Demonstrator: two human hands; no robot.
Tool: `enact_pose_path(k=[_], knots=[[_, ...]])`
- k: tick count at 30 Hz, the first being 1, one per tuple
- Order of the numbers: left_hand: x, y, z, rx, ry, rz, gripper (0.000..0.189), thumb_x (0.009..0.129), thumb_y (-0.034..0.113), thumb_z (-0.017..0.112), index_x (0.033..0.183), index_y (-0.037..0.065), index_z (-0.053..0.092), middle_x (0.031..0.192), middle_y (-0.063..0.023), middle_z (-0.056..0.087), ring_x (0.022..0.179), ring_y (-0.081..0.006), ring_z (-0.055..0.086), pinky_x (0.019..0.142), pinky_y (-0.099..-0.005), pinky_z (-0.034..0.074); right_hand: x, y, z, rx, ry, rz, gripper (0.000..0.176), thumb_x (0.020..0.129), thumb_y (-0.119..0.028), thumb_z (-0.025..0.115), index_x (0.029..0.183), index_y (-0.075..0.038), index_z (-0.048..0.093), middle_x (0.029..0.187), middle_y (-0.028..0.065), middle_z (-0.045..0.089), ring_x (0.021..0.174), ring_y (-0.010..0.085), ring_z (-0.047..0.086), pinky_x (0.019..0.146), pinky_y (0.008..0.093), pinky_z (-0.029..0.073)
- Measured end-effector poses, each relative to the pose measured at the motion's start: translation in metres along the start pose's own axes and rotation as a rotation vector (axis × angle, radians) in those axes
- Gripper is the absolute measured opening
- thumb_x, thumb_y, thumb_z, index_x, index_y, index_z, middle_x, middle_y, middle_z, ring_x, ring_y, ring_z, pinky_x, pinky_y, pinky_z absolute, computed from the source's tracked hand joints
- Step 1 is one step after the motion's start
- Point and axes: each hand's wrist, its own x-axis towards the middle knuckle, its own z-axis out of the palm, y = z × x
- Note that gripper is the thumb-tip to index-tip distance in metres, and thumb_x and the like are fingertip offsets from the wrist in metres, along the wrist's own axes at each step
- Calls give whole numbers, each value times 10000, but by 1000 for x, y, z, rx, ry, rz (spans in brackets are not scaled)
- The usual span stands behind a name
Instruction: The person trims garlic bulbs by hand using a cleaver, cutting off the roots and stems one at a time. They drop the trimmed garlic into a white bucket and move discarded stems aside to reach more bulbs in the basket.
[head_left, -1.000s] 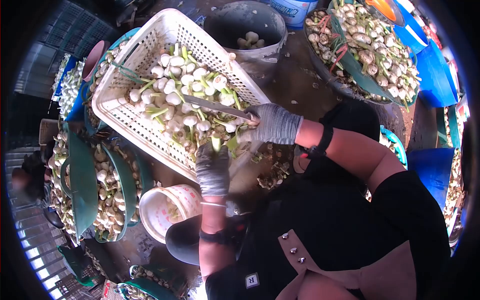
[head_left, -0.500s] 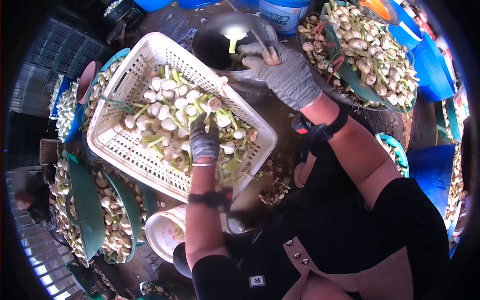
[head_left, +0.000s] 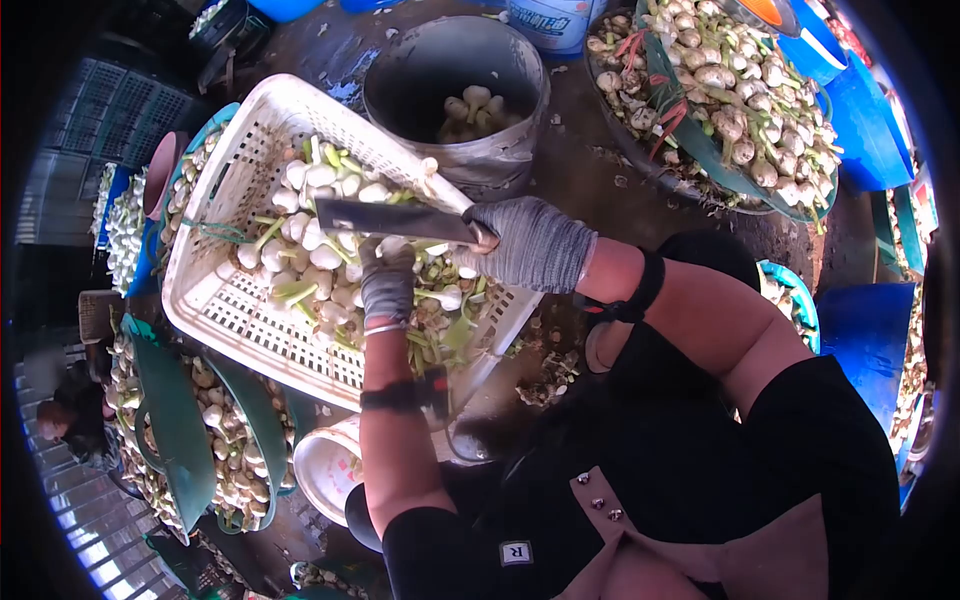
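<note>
A white plastic crate (head_left: 235, 305) holds a heap of garlic bulbs (head_left: 322, 256) with cut green stems. My right hand (head_left: 530, 243), in a grey knitted glove, grips the handle of a wide-bladed knife (head_left: 395, 219). The blade points left over the garlic. Just below the blade, my left hand (head_left: 388, 283), also gloved, reaches into the heap; its fingertips are partly hidden, and what they touch is unclear. Behind the crate stands a dark bucket (head_left: 455, 160) with several bulbs inside.
Heaped garlic fills a green-edged container (head_left: 745, 110) at the upper right. Green tubs (head_left: 175, 430) of garlic stand at the lower left, near a white bucket (head_left: 325, 470). A blue barrel (head_left: 865, 345) is at the right. Another person (head_left: 75, 420) is at the far left.
My right hand has come down and left from above the dark bucket, bringing the knife over the crate. The bulb that was over the bucket is gone from there. My left hand has shifted slightly left.
</note>
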Motion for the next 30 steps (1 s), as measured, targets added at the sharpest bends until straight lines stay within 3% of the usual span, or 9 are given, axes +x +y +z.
enact_pose_path(k=[3,7,11,13,18,23,25,29,30], knots=[[-70,-9,-19,-876,-33,-365,370,841,219,603,1172,77,517,1031,-125,597,846,-219,623,741,-323,541,-14,6,22,83,-137,-115,341,813,-404,647,860,-67,612,745,173,623,738,365,620,680,422,497],[-126,-36,-16,-1243,-350,-211,408,841,251,610,1197,75,516,1109,-108,583,1030,-259,582,856,-456,515,-18,-22,35,-221,-372,-13,353,821,-429,609,872,-79,615,745,177,625,708,370,616,661,447,484],[-159,-18,-24,-1139,-453,-119,473,831,201,638,1254,56,485,1146,-125,568,1078,-286,554,917,-475,466,-27,-38,44,-305,-373,-73,331,825,-405,601,879,-79,601,732,169,623,714,361,619,659,448,477],[-158,-21,-23,496,-58,777,481,849,170,601,1296,59,463,1207,-137,546,1110,-303,533,982,-442,419,-32,-37,49,-307,-407,-66,317,824,-389,604,867,-75,595,732,169,624,704,362,619,652,449,477],[-142,-82,-10,839,24,685,449,859,88,561,1303,108,497,1273,-180,514,1206,-346,473,1063,-416,335,-43,-63,41,-354,-428,-179,287,788,-344,632,857,-68,591,724,156,625,685,359,613,653,432,485],[-167,-43,-24,681,115,760,282,837,115,618,1109,46,631,1142,-227,580,1090,-339,543,971,-416,414,-38,11,45,-251,-555,88,335,779,-379,661,779,-52,588,703,135,620,671,287,613,668,390,486],[-172,-28,-18,223,96,212,310,833,169,649,1095,8,616,1090,-236,598,1026,-364,559,927,-411,436,-40,-24,38,-250,-400,252,390,770,-432,684,753,-54,587,708,123,617,690,248,611,683,368,480],[-177,13,-10,400,112,351,378,838,184,656,1118,-49,552,991,-211,624,934,-341,599,860,-390,469,-37,-64,62,-26,-223,52,408,759,-446,710,740,-63,570,671,81,574,658,182,561,685,329,455],[-185,33,-14,-79,-60,203,502,823,150,669,1242,-23,452,1057,-177,605,977,-267,595,859,-346,476,-34,-61,67,-14,-241,109,384,766,-431,712,764,-67,591,680,72,578,654,163,552,676,315,454]])
